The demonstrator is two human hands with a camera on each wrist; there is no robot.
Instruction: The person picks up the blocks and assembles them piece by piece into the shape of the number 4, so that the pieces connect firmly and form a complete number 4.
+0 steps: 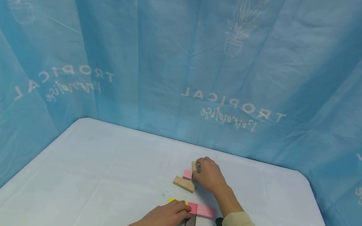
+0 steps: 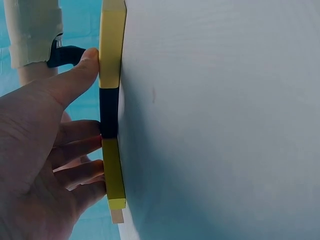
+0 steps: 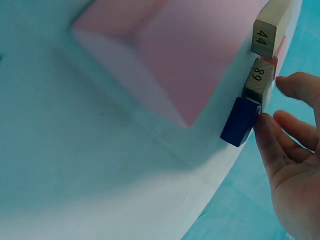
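Observation:
My left hand rests on a line of flat blocks. Its thumb touches a pale yellow block, while the fingertips lie at a black block and a brighter yellow block. A deep pink block and a light pink block join the line's far end. Farther out, my right hand pinches a wooden block with a number on its end, between thumb and fingers. A dark blue block sits against it, beside the fingertips.
Another wooden block, marked 44 in the right wrist view, lies just nearer than a small pink block. These stand on a white-covered table. Blue printed curtains enclose its back and sides.

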